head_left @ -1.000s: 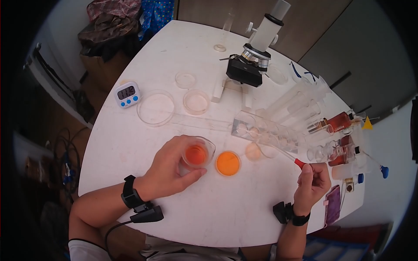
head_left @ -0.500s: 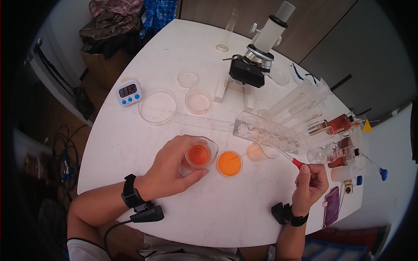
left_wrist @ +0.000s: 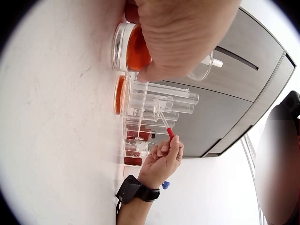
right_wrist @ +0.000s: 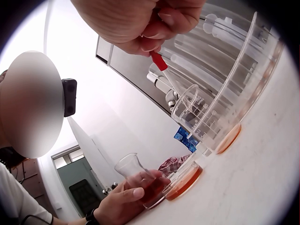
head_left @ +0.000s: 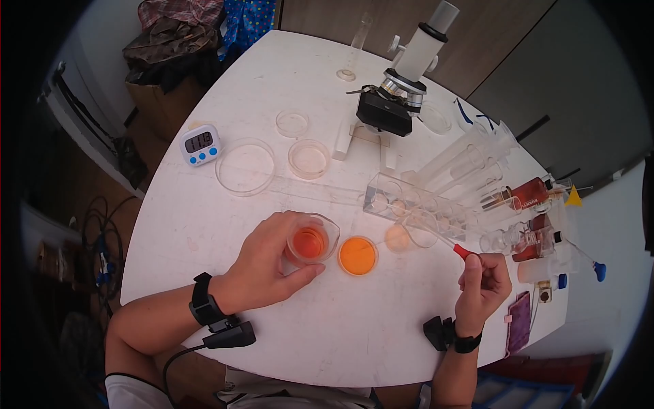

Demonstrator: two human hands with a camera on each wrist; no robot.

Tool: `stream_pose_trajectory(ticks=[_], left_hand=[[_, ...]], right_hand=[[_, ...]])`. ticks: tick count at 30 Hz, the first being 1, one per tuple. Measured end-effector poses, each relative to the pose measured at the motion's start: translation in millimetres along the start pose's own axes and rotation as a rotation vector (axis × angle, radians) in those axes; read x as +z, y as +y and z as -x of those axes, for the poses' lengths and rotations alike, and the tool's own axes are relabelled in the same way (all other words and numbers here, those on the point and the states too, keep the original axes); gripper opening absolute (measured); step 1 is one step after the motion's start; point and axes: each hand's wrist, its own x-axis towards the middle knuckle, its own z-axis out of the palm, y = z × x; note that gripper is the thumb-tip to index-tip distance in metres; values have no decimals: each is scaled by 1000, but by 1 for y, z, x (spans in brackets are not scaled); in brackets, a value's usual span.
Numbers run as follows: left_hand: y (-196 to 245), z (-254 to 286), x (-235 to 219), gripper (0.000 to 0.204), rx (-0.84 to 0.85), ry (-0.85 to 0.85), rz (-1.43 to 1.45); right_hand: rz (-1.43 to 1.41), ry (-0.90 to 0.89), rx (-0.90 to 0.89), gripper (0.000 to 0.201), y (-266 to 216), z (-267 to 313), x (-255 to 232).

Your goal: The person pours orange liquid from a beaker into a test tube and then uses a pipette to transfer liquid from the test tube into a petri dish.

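Left hand [head_left: 267,262] is curled round the flared beaker [head_left: 309,243] of red-orange liquid, center of the head view; right hand [head_left: 484,283], fingers curled, grips the red end of a thin clear rod [head_left: 464,251], right of center. Head view gives the beaker mostly from above; right wrist view gives its side, flared top and narrower neck, with the fingers over part of the glass. Right wrist view also shows printed marks on the clear beaker [right_wrist: 199,112] and the rod's thin part going in at its mouth; in the head view the rod's far end is hard to make out. In the left wrist view the left hand covers much of its own beaker. Orange dish [head_left: 357,256] sits just beside the held beaker, paler orange dish [head_left: 396,238] to its right, partly seen through clear glass. Clear rack [head_left: 415,206] and tubes [head_left: 456,163] crowd right of center, 2 red-brown bottles [head_left: 530,194] beyond. Microscope [head_left: 409,75] upper center; white timer [head_left: 200,144] upper left, 3 clear dishes [head_left: 308,159] between them.
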Motion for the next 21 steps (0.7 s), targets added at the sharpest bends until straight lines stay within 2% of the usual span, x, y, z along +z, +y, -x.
stream_pose_trajectory(ticks=[14, 17, 19, 21], left_hand=[[1, 0, -1, 51, -19, -1, 2], [1, 0, -1, 51, -14, 2, 4], [2, 0, -1, 51, -15, 1, 4], [1, 0, -1, 50, -13, 3, 11]], right_hand=[[-95, 129, -52, 20, -3, 5, 3], [-144, 100, -44, 19, -4, 10, 5], [-56, -125, -95, 15, -1, 12, 4], [-95, -186, -92, 13, -9, 10, 11]])
